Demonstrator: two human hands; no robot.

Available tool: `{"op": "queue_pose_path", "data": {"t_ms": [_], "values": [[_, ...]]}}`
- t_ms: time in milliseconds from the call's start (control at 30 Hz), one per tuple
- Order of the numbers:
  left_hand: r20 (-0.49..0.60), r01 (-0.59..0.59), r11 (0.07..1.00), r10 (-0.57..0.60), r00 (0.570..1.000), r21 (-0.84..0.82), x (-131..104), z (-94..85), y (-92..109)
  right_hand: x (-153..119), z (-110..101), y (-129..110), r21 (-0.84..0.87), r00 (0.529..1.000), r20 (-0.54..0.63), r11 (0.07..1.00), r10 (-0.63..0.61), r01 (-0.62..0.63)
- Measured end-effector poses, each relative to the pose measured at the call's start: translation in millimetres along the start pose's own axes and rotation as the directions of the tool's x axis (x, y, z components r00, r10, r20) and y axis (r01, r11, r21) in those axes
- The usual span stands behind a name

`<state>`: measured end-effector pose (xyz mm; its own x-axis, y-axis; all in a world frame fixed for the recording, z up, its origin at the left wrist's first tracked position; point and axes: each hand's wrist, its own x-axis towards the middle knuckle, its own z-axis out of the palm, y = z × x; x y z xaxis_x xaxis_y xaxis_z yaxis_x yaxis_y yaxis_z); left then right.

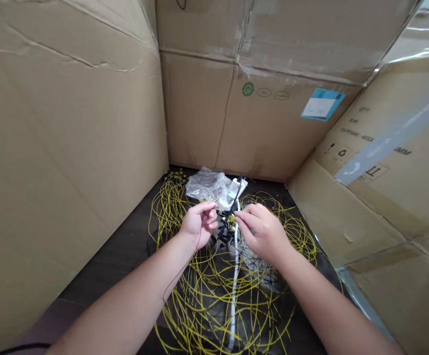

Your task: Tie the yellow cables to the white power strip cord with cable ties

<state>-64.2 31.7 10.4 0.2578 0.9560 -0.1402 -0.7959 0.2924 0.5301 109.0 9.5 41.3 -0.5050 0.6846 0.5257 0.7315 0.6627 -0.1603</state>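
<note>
My left hand (198, 225) is closed in a pinch on a thin dark wire (180, 274), which hangs down along the wrist and forearm. Level with it and a short gap away, my right hand (264, 232) has thumb and fingers pressed together; what lies between them is too small to make out. Below and between the hands is a pile of small black and yellow pieces (224, 234). A white cable (234, 296) runs from this pile toward me. Loose coils of thin yellow wire (199, 301) spread beneath both forearms.
Behind the hands lies a crumpled clear plastic bag (205, 183). Small yellow pieces (177, 175) are heaped at the back left of the dark surface (116, 251). Tall cardboard boxes wall in the left (70, 123), back (199, 108) and right (377, 207).
</note>
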Motion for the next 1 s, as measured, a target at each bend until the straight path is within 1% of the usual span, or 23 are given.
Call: {"op": "queue_pose_path", "data": {"t_ms": [67, 100, 167, 233, 300, 400, 467, 533, 667, 767, 833, 900, 967, 1000], "values": [[0.0, -0.023, 1.0, 0.023, 1.0, -0.013, 0, 0.2, 3, 20, -3, 1, -0.082, 0.985, 0.132, 0.989, -0.113, 0.125], [-0.005, -0.037, 0.999, 0.036, 0.999, -0.019, 0, 0.1, 5, 30, -3, 2, -0.109, 0.965, 0.202, 0.975, -0.167, 0.192], [-0.02, -0.063, 0.998, 0.063, 0.998, -0.03, 1, -0.8, 8, 49, -1, 4, -0.14, 0.904, 0.341, 0.937, -0.257, 0.319], [-0.019, -0.088, 0.995, 0.088, 0.996, -0.04, 2, -2.3, 10, 66, 3, 6, -0.151, 0.831, 0.468, 0.899, -0.302, 0.412], [-0.006, -0.102, 0.994, 0.101, 0.995, -0.051, 3, -4.0, 12, 77, 10, 7, -0.157, 0.759, 0.572, 0.867, -0.311, 0.473], [-0.005, -0.11, 0.992, 0.11, 0.994, -0.058, 3, -5.2, 14, 86, 20, 6, -0.184, 0.667, 0.689, 0.822, -0.284, 0.539], [-0.01, -0.108, 0.992, 0.108, 0.994, -0.061, 3, -5.1, 14, 87, 26, 5, -0.196, 0.62, 0.74, 0.798, -0.261, 0.57], [-0.008, -0.104, 0.992, 0.104, 0.995, -0.067, 4, -4.9, 14, 87, 32, 4, -0.187, 0.585, 0.77, 0.788, -0.253, 0.587], [0.002, -0.097, 0.993, 0.097, 0.995, -0.072, 5, -5.2, 14, 83, 42, 4, -0.15, 0.549, 0.793, 0.788, -0.265, 0.597], [0.01, -0.084, 0.994, 0.085, 0.996, -0.075, 5, -5.8, 13, 77, 52, 5, -0.138, 0.547, 0.792, 0.794, -0.271, 0.592], [0.017, -0.079, 0.994, 0.08, 0.997, -0.077, 5, -5.9, 13, 76, 56, 6, -0.135, 0.558, 0.782, 0.799, -0.277, 0.586], [0.019, -0.084, 0.994, 0.085, 0.996, -0.076, 5, -5.6, 13, 78, 55, 7, -0.138, 0.575, 0.769, 0.806, -0.278, 0.576], [0.011, -0.094, 0.993, 0.095, 0.995, -0.07, 4, -5.0, 14, 82, 45, 7, -0.154, 0.601, 0.751, 0.812, -0.274, 0.563], [0.007, -0.099, 0.993, 0.1, 0.995, -0.067, 4, -4.7, 15, 84, 38, 8, -0.16, 0.63, 0.724, 0.821, -0.28, 0.548]]}}
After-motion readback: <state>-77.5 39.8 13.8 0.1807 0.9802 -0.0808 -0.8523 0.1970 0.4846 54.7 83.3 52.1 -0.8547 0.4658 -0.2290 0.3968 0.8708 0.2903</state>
